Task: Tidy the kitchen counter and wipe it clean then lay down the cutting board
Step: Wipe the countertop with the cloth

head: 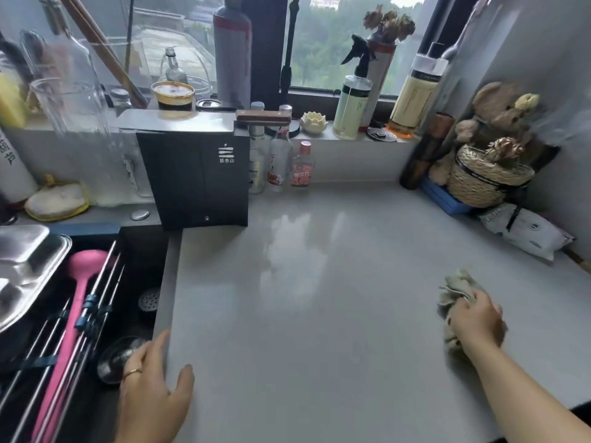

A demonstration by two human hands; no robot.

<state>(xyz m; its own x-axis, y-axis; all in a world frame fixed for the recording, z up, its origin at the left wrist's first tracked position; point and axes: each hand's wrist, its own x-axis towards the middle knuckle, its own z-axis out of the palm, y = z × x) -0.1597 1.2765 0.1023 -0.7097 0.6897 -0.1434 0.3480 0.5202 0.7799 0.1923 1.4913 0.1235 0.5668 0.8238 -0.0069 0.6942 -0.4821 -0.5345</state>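
Note:
The pale grey kitchen counter (335, 298) fills the middle of the view and shows a wet sheen near its centre. My right hand (478, 321) presses a crumpled grey-green cloth (454, 292) onto the counter at the right side. My left hand (150, 388) rests with fingers apart on the counter's left edge, beside the sink, and holds nothing. No cutting board is in view.
A dark sink (83, 314) at the left holds a wire rack, a pink ladle (80, 282) and a steel tray (25, 266). A black box appliance (198, 174) stands at the back left, small bottles (287, 164) beside it. A woven basket (486, 177) and wipes pack (527, 231) sit at the right.

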